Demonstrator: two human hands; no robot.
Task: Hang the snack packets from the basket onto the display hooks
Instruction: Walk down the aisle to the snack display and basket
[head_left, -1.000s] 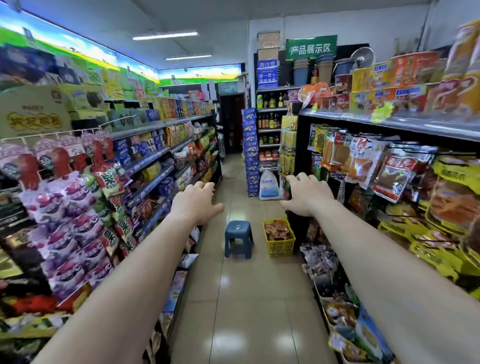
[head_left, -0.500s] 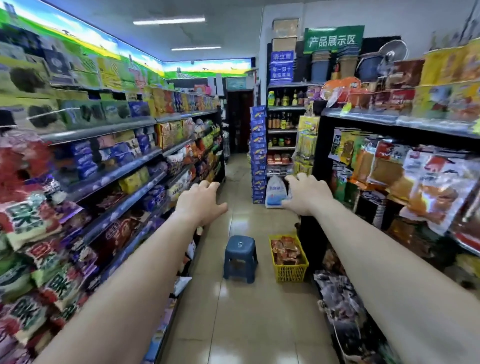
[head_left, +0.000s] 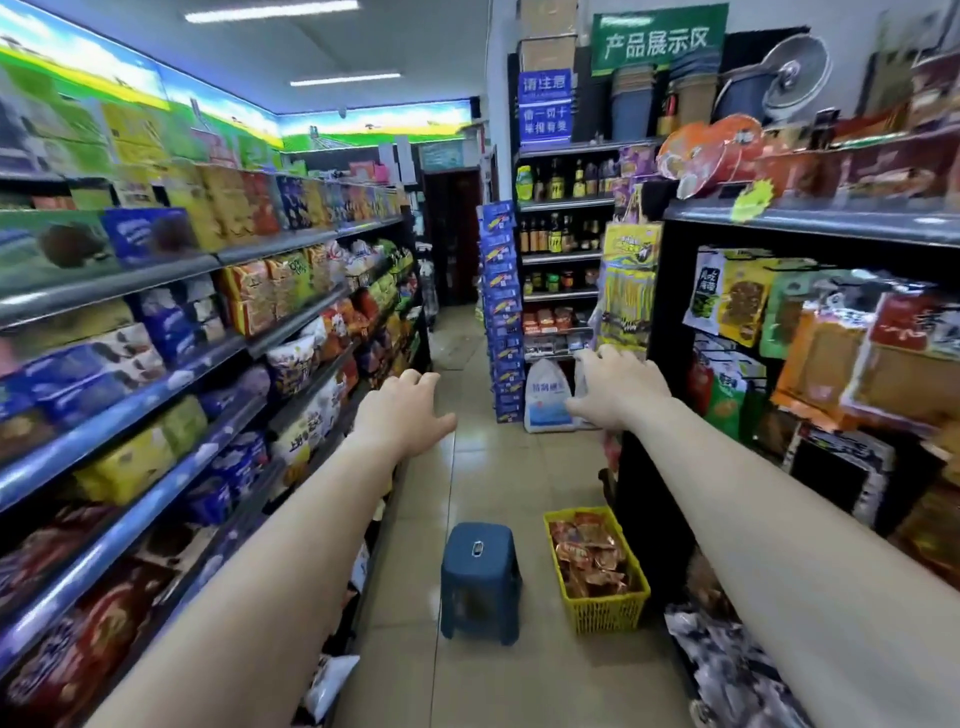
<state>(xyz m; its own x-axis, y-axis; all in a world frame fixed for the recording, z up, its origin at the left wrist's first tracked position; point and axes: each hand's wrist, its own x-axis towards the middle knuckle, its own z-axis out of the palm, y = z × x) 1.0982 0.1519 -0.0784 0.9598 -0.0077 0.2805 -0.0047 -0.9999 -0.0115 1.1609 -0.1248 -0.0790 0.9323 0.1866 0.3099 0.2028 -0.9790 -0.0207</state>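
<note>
A yellow plastic basket (head_left: 608, 613) stands on the tiled floor against the right-hand rack, filled with red-brown snack packets (head_left: 589, 556). Both my arms stretch forward over the aisle. My left hand (head_left: 402, 413) and my right hand (head_left: 618, 387) are empty, their fingers relaxed, well above and beyond the basket. Hanging packets on display hooks (head_left: 737, 301) fill the black rack to my right.
A small blue plastic stool (head_left: 480, 582) stands on the floor just left of the basket. Stocked shelves (head_left: 171, 364) line the left side of the narrow aisle. A white sack (head_left: 545, 397) and a blue stack of boxes (head_left: 501, 317) stand at the aisle's far end.
The view has advanced down the aisle, so the stool and basket now sit closer and lower in view. Both hands remain outstretched and empty.
</note>
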